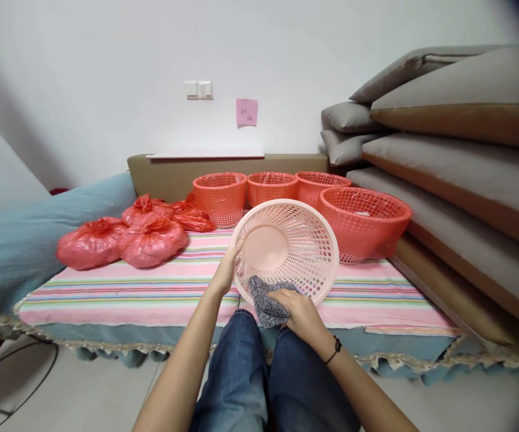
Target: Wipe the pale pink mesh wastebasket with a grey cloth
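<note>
A pale pink plastic basket [266, 247] with a lattice wall is tilted so its open inside faces me, just above the striped cloth. My left hand [228, 267] grips its rim on the left side. In my right hand [299, 309] is a speckled grey cloth [269, 303], pressed over the near lower rim of the basket. The fingers of that hand are bent around the cloth, and a dark band circles the wrist. Below the basket are my knees in blue jeans.
Several red baskets [221, 191] lined with red plastic stand along the back. Several tied red bags [153, 240] lie at left on the striped cloth [151, 294]. Large grey-brown cushions [461, 156] are stacked at right. A blue armrest [61, 222] bounds the left side.
</note>
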